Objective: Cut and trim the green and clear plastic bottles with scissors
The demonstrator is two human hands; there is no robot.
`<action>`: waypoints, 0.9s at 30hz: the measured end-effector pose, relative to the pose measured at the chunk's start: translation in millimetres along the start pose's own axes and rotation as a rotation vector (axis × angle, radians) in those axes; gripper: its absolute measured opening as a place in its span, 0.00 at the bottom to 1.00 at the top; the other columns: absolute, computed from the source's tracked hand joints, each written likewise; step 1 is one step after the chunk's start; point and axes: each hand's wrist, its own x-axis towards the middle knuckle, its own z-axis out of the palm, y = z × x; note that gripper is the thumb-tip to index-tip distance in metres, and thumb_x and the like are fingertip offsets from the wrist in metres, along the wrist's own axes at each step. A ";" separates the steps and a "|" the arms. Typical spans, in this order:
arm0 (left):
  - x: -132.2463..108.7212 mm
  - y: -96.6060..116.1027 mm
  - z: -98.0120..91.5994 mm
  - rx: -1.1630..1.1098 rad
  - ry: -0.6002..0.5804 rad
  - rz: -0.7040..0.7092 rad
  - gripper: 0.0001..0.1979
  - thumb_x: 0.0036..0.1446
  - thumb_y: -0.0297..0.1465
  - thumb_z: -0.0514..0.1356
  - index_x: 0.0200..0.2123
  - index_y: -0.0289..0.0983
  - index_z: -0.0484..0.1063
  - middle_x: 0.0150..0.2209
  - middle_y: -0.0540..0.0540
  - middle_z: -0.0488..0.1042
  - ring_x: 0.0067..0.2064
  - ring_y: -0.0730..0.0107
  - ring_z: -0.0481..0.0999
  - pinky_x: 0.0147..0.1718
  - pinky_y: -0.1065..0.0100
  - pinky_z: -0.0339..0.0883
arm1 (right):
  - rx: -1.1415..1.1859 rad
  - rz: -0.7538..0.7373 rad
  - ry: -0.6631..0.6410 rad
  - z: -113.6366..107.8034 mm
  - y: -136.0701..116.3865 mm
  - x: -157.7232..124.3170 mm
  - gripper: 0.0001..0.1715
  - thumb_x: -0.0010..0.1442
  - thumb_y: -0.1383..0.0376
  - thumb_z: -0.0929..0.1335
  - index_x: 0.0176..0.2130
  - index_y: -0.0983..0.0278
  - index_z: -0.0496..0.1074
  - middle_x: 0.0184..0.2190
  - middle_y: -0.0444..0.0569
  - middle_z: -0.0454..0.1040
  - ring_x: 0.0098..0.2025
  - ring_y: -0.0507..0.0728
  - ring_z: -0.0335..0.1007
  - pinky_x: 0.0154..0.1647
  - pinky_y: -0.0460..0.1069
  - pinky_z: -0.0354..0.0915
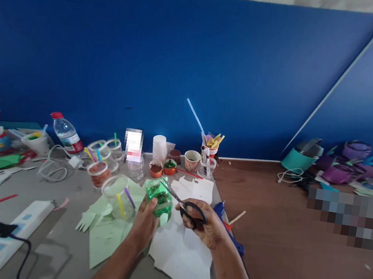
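My left hand (pixel 146 220) is closed on a shiny green plastic piece (pixel 162 201), which looks like part of a cut bottle. In my right hand (pixel 206 225) is a pair of scissors (pixel 195 212) with black handles, fingers through the loops. Their blades point up and left and reach the green plastic's upper edge. Torn white paper (pixel 185 257) lies beneath both hands. Pale green paper (pixel 104 235) is left of them, with a clear plastic cup (pixel 117 197) holding a yellow and a purple straw piece on it.
A water bottle (pixel 67 134), a white power strip (pixel 20 236) and a cable lie to the left. Along the back stand small cups, a paper cup (pixel 191 160) and a cup of wooden cutlery (pixel 210 149). A blue glue gun (pixel 235 244) rests by the right edge.
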 end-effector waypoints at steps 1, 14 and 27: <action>0.2 0.3 0.7 -0.017 -0.003 0.005 0.21 0.46 0.43 0.67 0.41 0.41 0.70 0.37 0.49 0.75 0.35 0.71 0.73 0.35 0.70 0.65 | 0.000 0.003 0.002 0.7 0.0 0.1 0.21 0.40 0.56 0.75 0.29 0.70 0.74 0.15 0.41 0.62 0.17 0.46 0.50 0.22 0.46 0.39; 5.9 0.5 -5.0 -0.104 0.056 0.101 0.16 0.48 0.28 0.66 0.42 0.42 0.73 0.38 0.49 0.77 0.40 0.69 0.75 0.39 0.71 0.66 | -0.042 0.071 -0.047 4.4 -2.4 0.5 0.19 0.41 0.60 0.78 0.31 0.70 0.77 0.14 0.39 0.60 0.19 0.45 0.50 0.22 0.45 0.41; 2.4 4.9 -1.4 -0.005 -0.024 0.130 0.20 0.46 0.33 0.68 0.44 0.41 0.73 0.40 0.47 0.77 0.38 0.68 0.74 0.37 0.70 0.66 | 0.159 -0.004 -0.054 7.7 9.0 4.3 0.19 0.43 0.58 0.77 0.31 0.69 0.76 0.17 0.40 0.61 0.20 0.46 0.49 0.25 0.45 0.49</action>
